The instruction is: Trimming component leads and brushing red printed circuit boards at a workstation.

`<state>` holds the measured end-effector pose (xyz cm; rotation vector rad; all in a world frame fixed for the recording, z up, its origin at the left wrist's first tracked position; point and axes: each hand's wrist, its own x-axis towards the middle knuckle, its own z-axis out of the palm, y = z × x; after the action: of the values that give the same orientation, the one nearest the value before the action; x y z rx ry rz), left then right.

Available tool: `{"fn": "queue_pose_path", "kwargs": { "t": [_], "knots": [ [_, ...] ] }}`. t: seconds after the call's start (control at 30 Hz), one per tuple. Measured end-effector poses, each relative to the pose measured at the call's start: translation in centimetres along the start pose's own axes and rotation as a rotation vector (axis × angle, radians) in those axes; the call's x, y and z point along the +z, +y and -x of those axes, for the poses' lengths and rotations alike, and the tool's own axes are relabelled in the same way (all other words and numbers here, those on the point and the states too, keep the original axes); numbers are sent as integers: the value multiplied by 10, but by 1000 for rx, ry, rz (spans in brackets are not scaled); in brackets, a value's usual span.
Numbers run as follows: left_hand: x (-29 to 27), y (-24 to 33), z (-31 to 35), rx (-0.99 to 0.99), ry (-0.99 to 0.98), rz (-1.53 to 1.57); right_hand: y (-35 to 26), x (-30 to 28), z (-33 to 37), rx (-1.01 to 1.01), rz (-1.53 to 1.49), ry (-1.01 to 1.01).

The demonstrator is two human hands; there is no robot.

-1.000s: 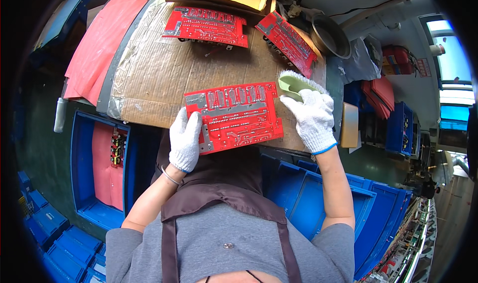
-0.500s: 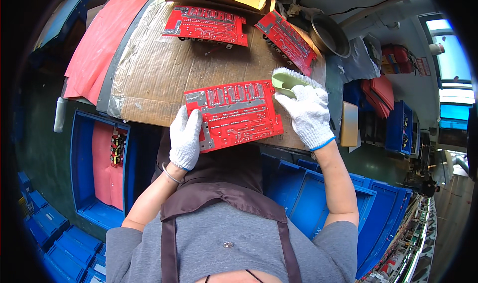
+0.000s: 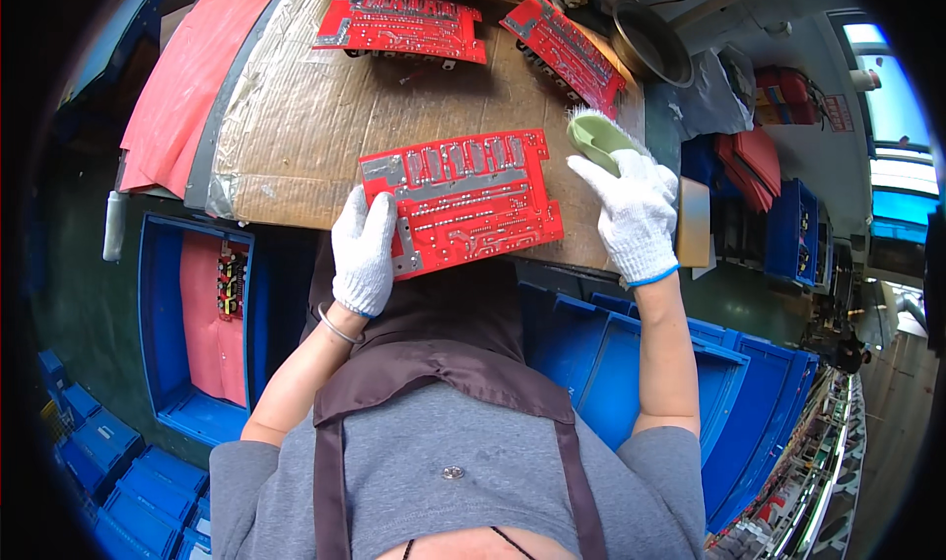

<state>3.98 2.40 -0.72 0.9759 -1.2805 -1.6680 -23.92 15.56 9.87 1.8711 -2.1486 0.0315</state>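
In a white knitted glove, my left hand (image 3: pixel 364 250) grips the left edge of a red circuit board (image 3: pixel 473 205), thumb over its face. The board is tilted up at the table's near edge, its soldered side showing. My right hand (image 3: pixel 636 210), gloved too, is closed around a green scrubbing brush (image 3: pixel 597 139) with white bristles. The brush is held up to the right of the board, apart from it. Two more red boards, one flat-on (image 3: pixel 399 30) and one slanted (image 3: pixel 567 53), lie solder side up at the far side, with components beneath them.
Brown cardboard (image 3: pixel 296 136) covers the table. A metal bowl (image 3: pixel 651 43) stands at the far right, beside a plastic bag. Red foam sheet (image 3: pixel 202 82) lies at the left. Blue crates stand below on both sides; the left one (image 3: pixel 202 417) holds a board on pink foam.
My right hand and the brush have moved right, away from the held board. My left hand still holds the board. The whole view has shifted slightly.
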Motion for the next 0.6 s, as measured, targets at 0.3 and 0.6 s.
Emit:
{"fn": "queue_pose_path", "kwargs": {
  "t": [0.3, 0.6],
  "knots": [
    [-1, 3, 2, -14, -11, 15, -21, -19, 60, 92, -14, -19],
    [-3, 1, 2, -10, -8, 17, -43, -18, 54, -124, -13, -12]
  ]
}}
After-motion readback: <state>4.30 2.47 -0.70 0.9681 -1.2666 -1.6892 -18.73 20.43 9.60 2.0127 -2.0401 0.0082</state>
